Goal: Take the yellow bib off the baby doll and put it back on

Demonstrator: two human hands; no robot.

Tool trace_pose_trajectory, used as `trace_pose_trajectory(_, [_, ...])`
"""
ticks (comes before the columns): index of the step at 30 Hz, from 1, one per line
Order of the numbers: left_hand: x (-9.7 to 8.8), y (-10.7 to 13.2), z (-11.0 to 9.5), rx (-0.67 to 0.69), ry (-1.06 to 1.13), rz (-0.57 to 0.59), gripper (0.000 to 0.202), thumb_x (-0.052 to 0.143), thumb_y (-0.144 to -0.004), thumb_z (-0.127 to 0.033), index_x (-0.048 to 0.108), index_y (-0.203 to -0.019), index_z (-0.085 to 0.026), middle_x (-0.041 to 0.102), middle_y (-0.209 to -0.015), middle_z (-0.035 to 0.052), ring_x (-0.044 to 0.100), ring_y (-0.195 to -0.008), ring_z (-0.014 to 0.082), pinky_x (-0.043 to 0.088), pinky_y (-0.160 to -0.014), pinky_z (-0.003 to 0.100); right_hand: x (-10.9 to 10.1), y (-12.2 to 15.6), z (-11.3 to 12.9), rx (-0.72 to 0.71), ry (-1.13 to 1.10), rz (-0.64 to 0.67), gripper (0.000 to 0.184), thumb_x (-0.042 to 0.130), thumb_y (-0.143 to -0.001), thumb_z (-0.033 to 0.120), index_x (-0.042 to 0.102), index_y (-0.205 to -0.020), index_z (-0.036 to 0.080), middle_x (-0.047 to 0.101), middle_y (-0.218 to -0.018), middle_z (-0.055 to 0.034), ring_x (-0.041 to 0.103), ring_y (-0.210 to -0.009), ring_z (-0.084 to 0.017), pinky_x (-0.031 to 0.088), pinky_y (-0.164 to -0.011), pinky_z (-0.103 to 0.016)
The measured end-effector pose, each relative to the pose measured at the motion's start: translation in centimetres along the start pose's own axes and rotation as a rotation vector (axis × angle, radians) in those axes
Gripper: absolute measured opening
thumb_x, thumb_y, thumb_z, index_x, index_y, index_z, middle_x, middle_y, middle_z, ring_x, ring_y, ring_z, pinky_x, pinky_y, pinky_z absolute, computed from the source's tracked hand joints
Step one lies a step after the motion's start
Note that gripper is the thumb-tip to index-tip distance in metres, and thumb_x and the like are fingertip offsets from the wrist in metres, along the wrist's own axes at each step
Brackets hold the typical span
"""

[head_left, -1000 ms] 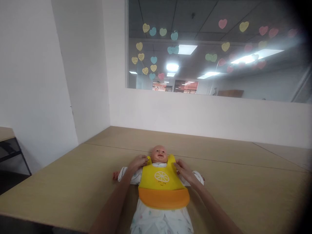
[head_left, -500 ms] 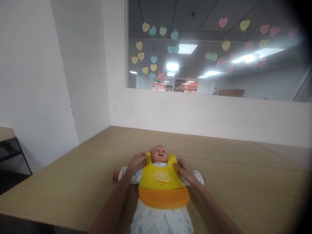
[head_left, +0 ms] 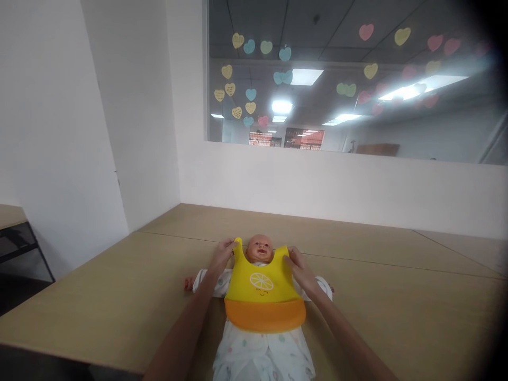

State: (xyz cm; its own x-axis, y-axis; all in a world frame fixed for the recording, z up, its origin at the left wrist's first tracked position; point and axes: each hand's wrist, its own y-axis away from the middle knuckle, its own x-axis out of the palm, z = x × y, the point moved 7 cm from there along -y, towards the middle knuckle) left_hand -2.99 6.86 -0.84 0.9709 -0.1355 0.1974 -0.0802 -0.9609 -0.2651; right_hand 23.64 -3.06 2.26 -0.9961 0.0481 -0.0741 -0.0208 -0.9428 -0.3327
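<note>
A baby doll [head_left: 260, 246] in white patterned clothes lies on its back on the table, head at the far end and arms spread. Over its chest is a yellow bib [head_left: 250, 278] with a white citrus slice print and an orange catch pocket [head_left: 265, 316] along the bottom. My left hand [head_left: 223, 255] pinches the bib's left neck strap beside the doll's head. On the other side, my right hand [head_left: 299, 267] grips the right strap, its fingers closed around the edge. The doll's neck is mostly hidden behind the bib.
The wooden table [head_left: 119, 296] meets a white wall [head_left: 317, 185] at the back. Above it is a window [head_left: 317, 106] with several heart-shaped notes. Another table [head_left: 11, 217] stands at the far left.
Both hands have raised the bib's straps a little, and the bib's lower edge has shifted up the doll's body. The doll stays in place.
</note>
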Motion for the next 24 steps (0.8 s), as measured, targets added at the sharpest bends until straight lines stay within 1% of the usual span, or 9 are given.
trace_pose_trajectory(2, [0.1,0.1,-0.5,0.022,0.031,-0.013,0.029,0.077,-0.073,-0.041,0.069,-0.087,-0.018,0.064,-0.083,0.0014,0.056,-0.071,0.0123,0.044,-0.060,0.020,0.0,-0.1,0.6,-0.037,0.008,-0.009,0.009,0.059,-0.081,0.045,0.058,-0.085,0.036,0.063,-0.090,-0.0011,0.056,-0.086,-0.025,0.046,-0.078,-0.039])
trace_pose_trajectory(4, [0.1,0.2,-0.8,0.033,0.049,-0.036,0.028,0.077,-0.071,-0.041,0.069,-0.085,-0.018,0.063,-0.082,0.0010,0.055,-0.070,0.0119,0.043,-0.060,0.020,0.1,-0.1,1.0,-0.039,0.010,-0.004,0.012,0.060,-0.081,0.047,0.058,-0.085,0.036,0.064,-0.092,-0.0016,0.056,-0.088,-0.025,0.046,-0.079,-0.039])
trace_pose_trajectory(7, [0.2,0.4,-0.9,0.029,0.048,-0.057,0.028,0.078,-0.070,-0.041,0.069,-0.083,-0.018,0.064,-0.080,0.0003,0.055,-0.068,0.0119,0.042,-0.060,0.020,0.3,0.2,1.1,-0.011,-0.003,0.004,0.016,0.060,-0.081,0.049,0.059,-0.087,0.035,0.066,-0.095,-0.0015,0.057,-0.090,-0.025,0.048,-0.079,-0.038])
trace_pose_trajectory(9, [0.3,0.4,-0.7,0.019,0.023,-0.049,0.028,0.077,-0.070,-0.042,0.070,-0.084,-0.019,0.064,-0.080,0.0002,0.055,-0.068,0.0122,0.043,-0.060,0.021,0.4,0.4,1.0,0.015,-0.011,-0.002,0.017,0.061,-0.080,0.049,0.058,-0.087,0.035,0.067,-0.096,-0.0011,0.058,-0.088,-0.025,0.048,-0.078,-0.038])
trace_pose_trajectory(13, [0.2,0.1,0.2,0.014,-0.052,-0.018,0.030,0.075,-0.071,-0.044,0.070,-0.083,-0.017,0.063,-0.077,0.0010,0.056,-0.067,0.0128,0.043,-0.061,0.021,0.3,0.6,0.3,0.068,0.012,-0.021,0.022,0.062,-0.076,0.047,0.056,-0.088,0.029,0.067,-0.098,-0.0033,0.059,-0.090,-0.025,0.049,-0.080,-0.038])
trace_pose_trajectory(16, [0.0,-0.2,1.2,0.007,-0.113,-0.019,0.031,0.075,-0.071,-0.045,0.069,-0.081,-0.017,0.063,-0.075,0.0016,0.055,-0.066,0.0133,0.042,-0.059,0.022,0.2,0.8,-0.7,0.138,0.041,-0.011,0.030,0.061,-0.075,0.044,0.056,-0.097,0.024,0.065,-0.105,-0.0055,0.060,-0.098,-0.025,0.050,-0.083,-0.036])
trace_pose_trajectory(18, [0.0,-0.4,1.9,-0.005,-0.147,-0.022,0.031,0.075,-0.069,-0.045,0.068,-0.078,-0.016,0.062,-0.073,0.0018,0.054,-0.064,0.0134,0.041,-0.058,0.023,0.3,0.8,-1.3,0.175,0.030,0.002,0.036,0.060,-0.076,0.042,0.055,-0.105,0.023,0.065,-0.108,-0.0055,0.061,-0.100,-0.024,0.050,-0.084,-0.035])
trace_pose_trajectory(21, [0.3,-0.5,3.0,-0.060,-0.175,-0.015,0.030,0.073,-0.068,-0.044,0.067,-0.074,-0.015,0.060,-0.067,0.0010,0.051,-0.059,0.0128,0.037,-0.054,0.023,0.3,0.8,-2.0,0.205,-0.002,0.019,0.043,0.061,-0.076,0.041,0.054,-0.114,0.022,0.066,-0.104,-0.0046,0.062,-0.097,-0.023,0.050,-0.083,-0.034])
trace_pose_trajectory(24, [0.6,-0.3,3.9,-0.102,-0.182,-0.011,0.028,0.074,-0.066,-0.042,0.067,-0.072,-0.016,0.056,-0.058,-0.0010,0.049,-0.057,0.0130,0.034,-0.052,0.024,0.2,0.7,-2.7,0.241,-0.015,0.013,0.045,0.063,-0.076,0.041,0.054,-0.116,0.022,0.067,-0.099,-0.0042,0.063,-0.089,-0.022,0.049,-0.075,-0.033])
